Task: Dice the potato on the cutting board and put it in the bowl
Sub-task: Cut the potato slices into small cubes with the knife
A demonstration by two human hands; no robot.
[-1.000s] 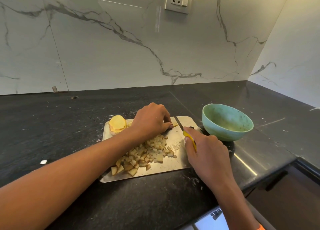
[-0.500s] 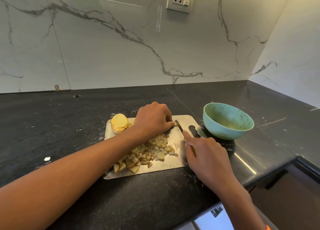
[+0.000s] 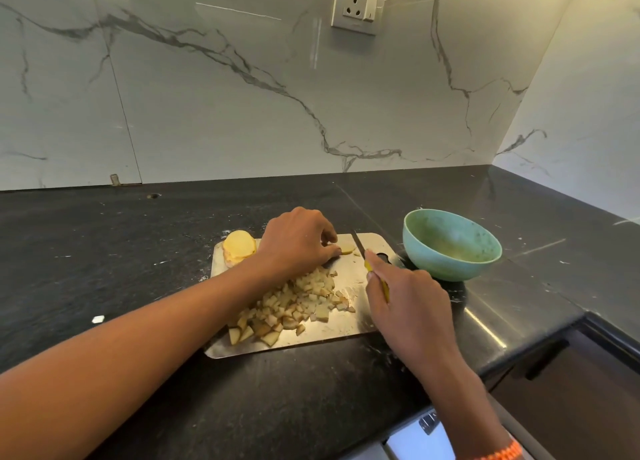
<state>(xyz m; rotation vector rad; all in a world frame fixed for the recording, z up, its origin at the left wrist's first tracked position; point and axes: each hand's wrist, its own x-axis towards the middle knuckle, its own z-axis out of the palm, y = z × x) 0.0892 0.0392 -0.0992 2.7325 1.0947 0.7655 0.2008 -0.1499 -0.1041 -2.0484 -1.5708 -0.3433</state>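
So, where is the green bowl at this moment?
In the head view the green bowl stands on the black counter, just right of the metal cutting board and beyond the right hand.

A black speckled stone countertop (image 3: 145, 269) is carrying everything, running back to the marble wall and turning along the right side. A steel cutting board (image 3: 372, 243) is lying flat on it near the front edge. A green bowl (image 3: 450, 251) is sitting upright on the counter just beside the board's right end. A small white scrap (image 3: 98, 319) is lying well to the left.
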